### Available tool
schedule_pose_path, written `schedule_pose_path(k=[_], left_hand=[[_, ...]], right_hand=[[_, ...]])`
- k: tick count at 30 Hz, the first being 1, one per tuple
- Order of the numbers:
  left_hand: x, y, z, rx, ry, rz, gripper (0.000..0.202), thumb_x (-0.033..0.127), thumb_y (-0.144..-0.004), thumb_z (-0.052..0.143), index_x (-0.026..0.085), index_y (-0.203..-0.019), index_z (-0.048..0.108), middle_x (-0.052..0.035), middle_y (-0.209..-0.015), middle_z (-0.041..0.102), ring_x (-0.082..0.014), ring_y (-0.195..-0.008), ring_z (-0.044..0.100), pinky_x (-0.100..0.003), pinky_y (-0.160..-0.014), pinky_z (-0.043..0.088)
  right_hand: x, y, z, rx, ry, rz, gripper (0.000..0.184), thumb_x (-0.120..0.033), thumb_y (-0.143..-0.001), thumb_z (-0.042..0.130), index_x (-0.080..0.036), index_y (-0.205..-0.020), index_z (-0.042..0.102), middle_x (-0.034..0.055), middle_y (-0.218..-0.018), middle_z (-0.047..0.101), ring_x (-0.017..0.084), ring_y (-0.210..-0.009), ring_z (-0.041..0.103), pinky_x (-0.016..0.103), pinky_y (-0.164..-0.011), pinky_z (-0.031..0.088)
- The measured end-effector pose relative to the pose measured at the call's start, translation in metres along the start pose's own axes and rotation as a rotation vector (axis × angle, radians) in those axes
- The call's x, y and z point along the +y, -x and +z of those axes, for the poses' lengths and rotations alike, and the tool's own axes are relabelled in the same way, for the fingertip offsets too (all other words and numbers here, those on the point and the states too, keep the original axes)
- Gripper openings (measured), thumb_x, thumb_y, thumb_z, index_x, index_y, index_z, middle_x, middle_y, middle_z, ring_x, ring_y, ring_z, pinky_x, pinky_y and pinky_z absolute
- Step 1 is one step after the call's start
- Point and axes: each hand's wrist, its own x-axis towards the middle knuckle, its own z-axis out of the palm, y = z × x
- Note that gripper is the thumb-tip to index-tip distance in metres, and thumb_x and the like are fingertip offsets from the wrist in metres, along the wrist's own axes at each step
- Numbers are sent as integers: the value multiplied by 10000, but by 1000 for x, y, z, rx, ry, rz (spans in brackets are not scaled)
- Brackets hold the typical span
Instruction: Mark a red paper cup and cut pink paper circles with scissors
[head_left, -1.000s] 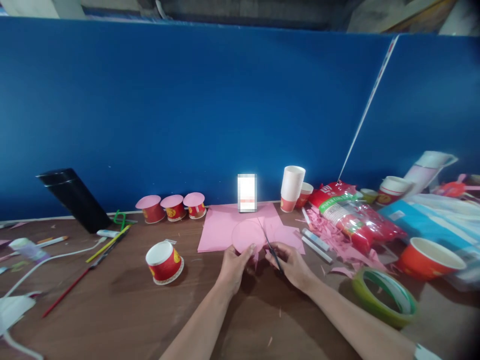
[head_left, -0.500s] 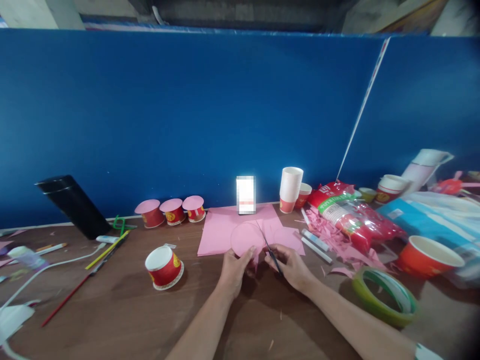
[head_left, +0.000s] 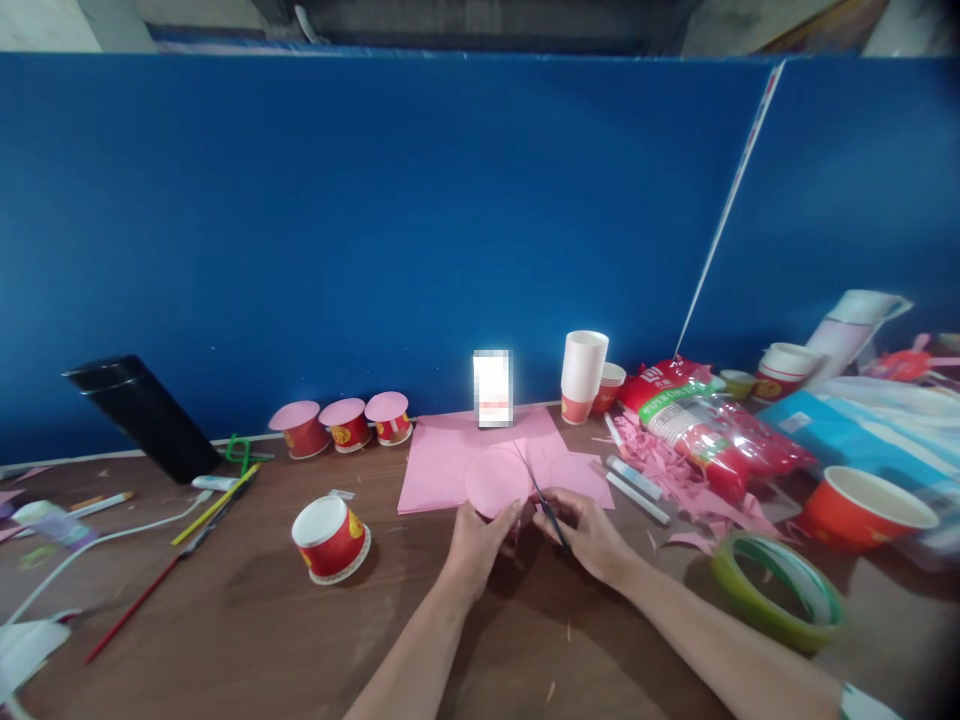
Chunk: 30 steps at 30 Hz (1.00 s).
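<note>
My left hand (head_left: 480,545) pinches the lower edge of a round pink paper disc (head_left: 496,480), thumb on top. My right hand (head_left: 581,530) is closed round a dark-handled pair of scissors (head_left: 553,522), its thin blades pointing up and left alongside the disc's right edge. Behind the disc lie pink paper sheets (head_left: 435,470), stacked flat on the table. To the left, a red and white paper cup (head_left: 330,540) stands upside down on a round white base. Three red cups topped with pink discs (head_left: 345,425) stand in a row by the blue wall.
At the right are stacked paper cups (head_left: 583,375), a red plastic bag (head_left: 705,430), pink paper scraps (head_left: 667,470), a tape roll (head_left: 776,590) and an orange cup (head_left: 862,510). A black bottle (head_left: 146,420), a brush (head_left: 139,610) and a white cable (head_left: 112,535) lie left.
The disc's edge beside the scissors looks trimmed rounder, and the disc has shifted slightly in my left hand. Both hands stay in nearly the same place; the view has shifted a little.
</note>
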Motion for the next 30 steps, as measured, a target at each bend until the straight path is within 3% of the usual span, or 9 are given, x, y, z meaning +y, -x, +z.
schedule_pose_path(k=[9, 18, 30], left_hand=[[-3, -1, 1, 41, 43, -48, 369, 433, -556, 719, 91, -681, 664, -51, -553, 616, -129, -477, 524, -233, -464, 410], [-8, -2, 0, -30, 55, -35, 323, 416, -683, 635, 94, -679, 614, -19, -538, 534, -89, -465, 459, -206, -432, 361], [-6, -2, 1, -10, 59, -54, 327, 423, -681, 633, 99, -676, 590, -7, -529, 520, -89, -449, 457, -213, -432, 366]], right_hand=[[1, -1, 0, -3, -18, 13, 310, -360, -717, 647, -143, -938, 628, -30, -592, 473, 86, -524, 380, 193, -452, 307], [-3, -1, 0, -18, -13, 25, 296, -342, -724, 639, -131, -930, 616, -16, -631, 490, 95, -555, 398, 196, -468, 326], [2, -1, 0, -24, 0, 22, 280, -325, -731, 639, -137, -936, 614, -36, -585, 446, 83, -524, 370, 192, -449, 306]])
